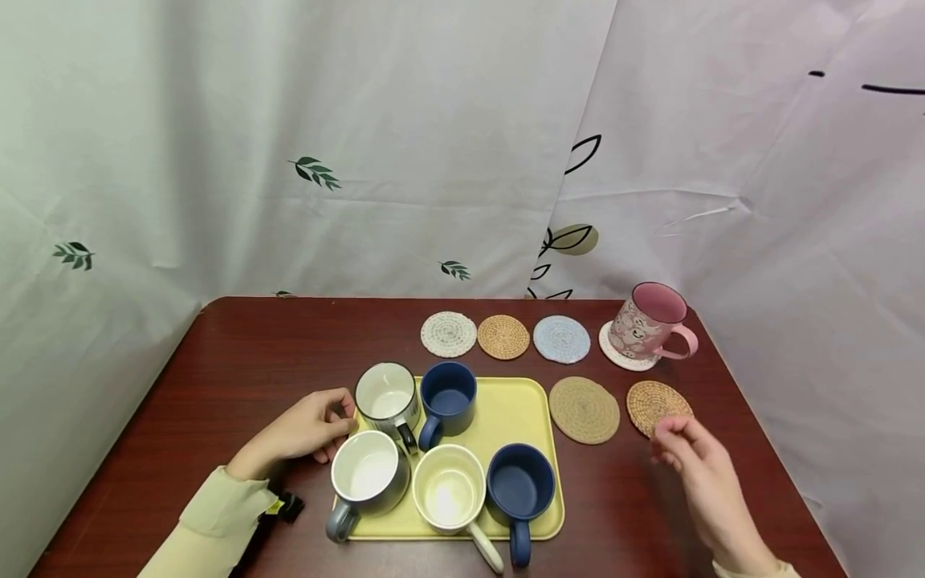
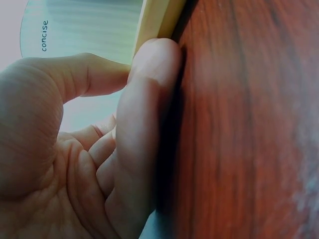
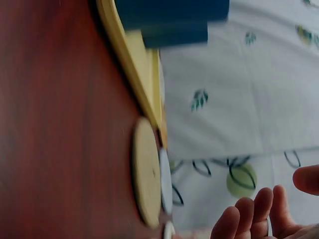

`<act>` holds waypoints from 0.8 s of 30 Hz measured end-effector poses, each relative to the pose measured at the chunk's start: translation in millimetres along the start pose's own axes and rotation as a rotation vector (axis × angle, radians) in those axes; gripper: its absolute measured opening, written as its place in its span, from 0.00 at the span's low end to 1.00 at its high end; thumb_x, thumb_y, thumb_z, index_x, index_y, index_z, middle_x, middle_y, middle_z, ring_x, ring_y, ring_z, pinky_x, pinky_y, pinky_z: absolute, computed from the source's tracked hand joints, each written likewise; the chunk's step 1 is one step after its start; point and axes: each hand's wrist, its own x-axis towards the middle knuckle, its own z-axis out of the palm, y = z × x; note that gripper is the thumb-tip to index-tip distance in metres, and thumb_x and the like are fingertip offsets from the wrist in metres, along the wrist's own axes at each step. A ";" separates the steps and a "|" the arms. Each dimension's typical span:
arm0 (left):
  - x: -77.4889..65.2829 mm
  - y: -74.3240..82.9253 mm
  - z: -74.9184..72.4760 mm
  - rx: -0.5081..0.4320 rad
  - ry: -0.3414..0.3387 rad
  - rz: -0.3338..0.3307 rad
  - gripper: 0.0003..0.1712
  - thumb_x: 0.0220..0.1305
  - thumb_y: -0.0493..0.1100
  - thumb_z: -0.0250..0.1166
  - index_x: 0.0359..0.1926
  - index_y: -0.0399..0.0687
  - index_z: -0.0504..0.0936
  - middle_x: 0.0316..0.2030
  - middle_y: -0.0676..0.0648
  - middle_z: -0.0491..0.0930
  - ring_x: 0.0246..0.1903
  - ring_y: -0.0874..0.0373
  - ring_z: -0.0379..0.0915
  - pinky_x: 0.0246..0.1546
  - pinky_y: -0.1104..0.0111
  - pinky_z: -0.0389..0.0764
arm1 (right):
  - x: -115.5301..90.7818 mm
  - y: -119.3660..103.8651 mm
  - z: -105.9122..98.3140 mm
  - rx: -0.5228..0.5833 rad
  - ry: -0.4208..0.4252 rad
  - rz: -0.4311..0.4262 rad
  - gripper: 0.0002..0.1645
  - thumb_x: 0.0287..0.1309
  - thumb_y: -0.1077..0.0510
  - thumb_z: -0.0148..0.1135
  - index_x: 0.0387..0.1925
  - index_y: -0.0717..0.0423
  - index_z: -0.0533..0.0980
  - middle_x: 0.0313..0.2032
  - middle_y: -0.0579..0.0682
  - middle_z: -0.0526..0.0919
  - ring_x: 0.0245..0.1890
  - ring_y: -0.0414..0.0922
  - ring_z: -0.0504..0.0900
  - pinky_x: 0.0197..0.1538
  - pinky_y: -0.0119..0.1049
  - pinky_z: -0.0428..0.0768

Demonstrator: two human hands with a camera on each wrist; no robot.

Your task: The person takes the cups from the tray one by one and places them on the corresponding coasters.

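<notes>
My left hand (image 1: 321, 425) is at the left side of a yellow tray (image 1: 506, 393), thumb and index finger pinching its rim (image 2: 152, 22). On the tray stand a white mug with a black handle (image 1: 386, 391), a grey mug (image 1: 370, 470), a cream mug (image 1: 450, 486) with a long handle, and two navy mugs, one behind (image 1: 450, 393) and one in front (image 1: 522, 482). My right hand (image 1: 704, 482) holds nothing, fingers loosely bent, by the near edge of a woven coaster (image 1: 654, 401). In the right wrist view its fingertips (image 3: 244, 211) are apart from the thumb.
A pink mug (image 1: 643, 325) stands on a white coaster (image 1: 629, 363) at the back right. White (image 1: 448, 335), tan (image 1: 503, 337) and light blue (image 1: 561, 339) coasters line the back, with a larger beige coaster (image 1: 584, 409) right of the tray. Curtains hang behind the table.
</notes>
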 end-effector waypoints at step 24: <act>1.0 -0.1 -0.6 -0.007 0.002 0.007 0.09 0.68 0.38 0.65 0.41 0.39 0.73 0.16 0.48 0.79 0.14 0.60 0.77 0.12 0.66 0.80 | -88.6 43.4 67.4 -0.009 -0.539 0.113 0.06 0.72 0.71 0.49 0.44 0.69 0.73 0.29 0.47 0.80 0.29 0.37 0.80 0.34 0.32 0.82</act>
